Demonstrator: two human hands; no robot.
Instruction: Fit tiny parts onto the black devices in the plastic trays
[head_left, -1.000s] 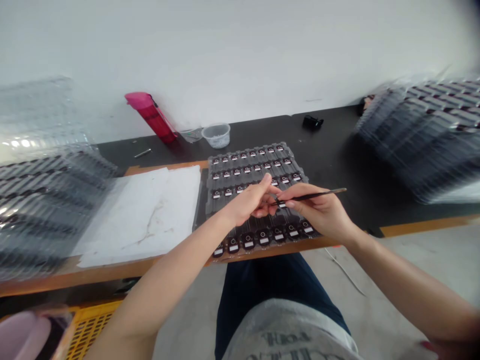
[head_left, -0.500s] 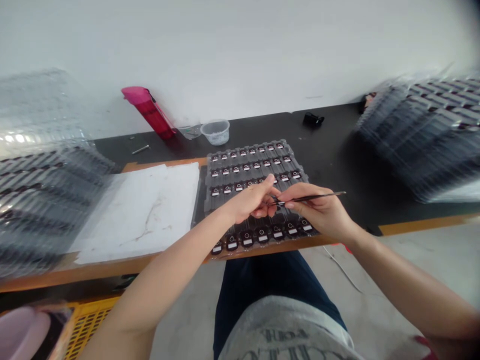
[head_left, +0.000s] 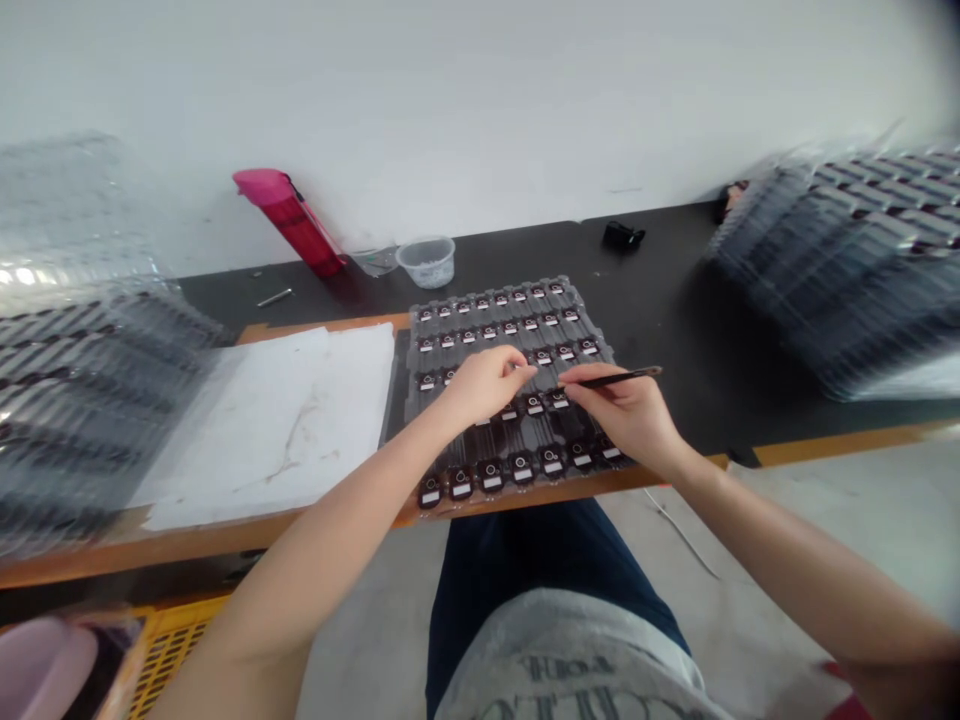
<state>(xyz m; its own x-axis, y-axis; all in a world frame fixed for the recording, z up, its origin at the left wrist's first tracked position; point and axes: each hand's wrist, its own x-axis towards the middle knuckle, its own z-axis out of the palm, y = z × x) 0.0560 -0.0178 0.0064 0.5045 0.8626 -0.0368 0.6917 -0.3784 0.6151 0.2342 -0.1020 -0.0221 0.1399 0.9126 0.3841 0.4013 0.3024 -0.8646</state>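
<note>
L hand [head_left: 487,388] hovers over the clear plastic tray [head_left: 570,292], fingers [head_left: 521,368] curled in and narrow; can't tell if they hold anything. R hand [head_left: 626,415] is just beside it, fingers [head_left: 592,385] pinching a thin black stick-like tool [head_left: 615,378], tip down near the small dark labelled parts [head_left: 534,405] in the tray's middle rows. Tray lies flat on the worktop [head_left: 675,300], its near edge at the orange front lip, approx centred in front of the person. White paper sheet [head_left: 270,425] sits just L of it. Behind: pink-capped red bottle [head_left: 289,222] leaning on the wall, clear tub [head_left: 426,262], black object [head_left: 622,235], small metal pin [head_left: 274,297]. Blurred stacks of trays [head_left: 82,380] close to camera on L, more [head_left: 840,270] on R. Yellow crate [head_left: 169,650] low on L.
</note>
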